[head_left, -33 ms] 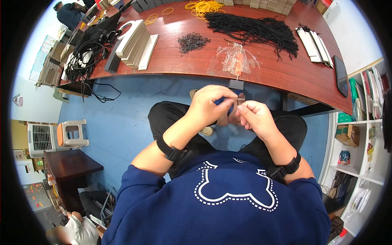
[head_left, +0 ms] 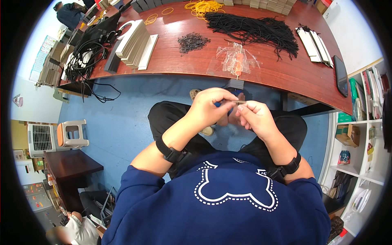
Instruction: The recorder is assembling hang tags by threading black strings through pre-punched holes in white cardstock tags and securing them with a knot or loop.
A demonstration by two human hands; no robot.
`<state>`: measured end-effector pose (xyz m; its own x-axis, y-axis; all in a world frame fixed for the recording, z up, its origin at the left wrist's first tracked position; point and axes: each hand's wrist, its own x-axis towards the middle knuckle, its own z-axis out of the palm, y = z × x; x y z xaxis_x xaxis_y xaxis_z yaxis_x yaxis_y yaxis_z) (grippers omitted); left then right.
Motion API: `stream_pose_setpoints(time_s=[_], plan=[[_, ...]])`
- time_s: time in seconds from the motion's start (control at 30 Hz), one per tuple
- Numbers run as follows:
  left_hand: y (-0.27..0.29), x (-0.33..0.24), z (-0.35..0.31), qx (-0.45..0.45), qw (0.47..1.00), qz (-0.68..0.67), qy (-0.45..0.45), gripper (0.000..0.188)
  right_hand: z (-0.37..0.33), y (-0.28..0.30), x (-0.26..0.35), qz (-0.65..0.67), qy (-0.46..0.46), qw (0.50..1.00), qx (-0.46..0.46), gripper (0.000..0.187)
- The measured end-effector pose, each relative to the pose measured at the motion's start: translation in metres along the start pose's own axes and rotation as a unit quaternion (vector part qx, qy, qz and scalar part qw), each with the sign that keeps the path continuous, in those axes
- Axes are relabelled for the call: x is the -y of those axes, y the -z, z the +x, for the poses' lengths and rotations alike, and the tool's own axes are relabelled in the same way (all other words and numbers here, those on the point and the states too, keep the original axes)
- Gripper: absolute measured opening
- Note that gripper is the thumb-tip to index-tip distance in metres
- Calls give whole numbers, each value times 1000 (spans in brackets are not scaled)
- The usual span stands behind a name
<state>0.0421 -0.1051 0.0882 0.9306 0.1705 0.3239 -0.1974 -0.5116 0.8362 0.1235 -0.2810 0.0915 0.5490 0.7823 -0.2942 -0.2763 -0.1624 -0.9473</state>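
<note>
My left hand (head_left: 210,108) and my right hand (head_left: 258,117) meet over my lap, just in front of the table edge. A small, thin greyish piece (head_left: 241,101) is pinched between the left thumb and fingers, seen nearly edge-on. The right thumb and fingertips press together at its near end; whether they grip it too, or some smaller thing, I cannot make out. Beyond the hands, at the table edge, an orange-handled tool (head_left: 239,64) lies on crumpled clear plastic (head_left: 227,57). A pile of small black pieces (head_left: 193,42) sits farther left.
On the reddish-brown table (head_left: 175,65) lie a bundle of black cords (head_left: 255,32), yellow rubber bands (head_left: 203,7), white tags with black cords (head_left: 313,45), a phone (head_left: 340,75) and a standing stack of cards (head_left: 134,43). Shelves (head_left: 363,155) stand right, a stool (head_left: 72,134) left.
The thin piece has tilted and dropped slightly. My left hand has shifted down a little with it; the right hand stays almost in place.
</note>
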Motion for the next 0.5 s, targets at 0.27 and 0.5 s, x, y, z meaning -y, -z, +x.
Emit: stream_pose_setpoints(time_s=[0.27,0.5], plan=[[3,-1,-13,91,949,-238,188,17,3,-1,-4,9,3,1000,-3,32],[-13,4,9,20,900,-336,277,17,5,-6,5,-2,-30,998,-53,30]])
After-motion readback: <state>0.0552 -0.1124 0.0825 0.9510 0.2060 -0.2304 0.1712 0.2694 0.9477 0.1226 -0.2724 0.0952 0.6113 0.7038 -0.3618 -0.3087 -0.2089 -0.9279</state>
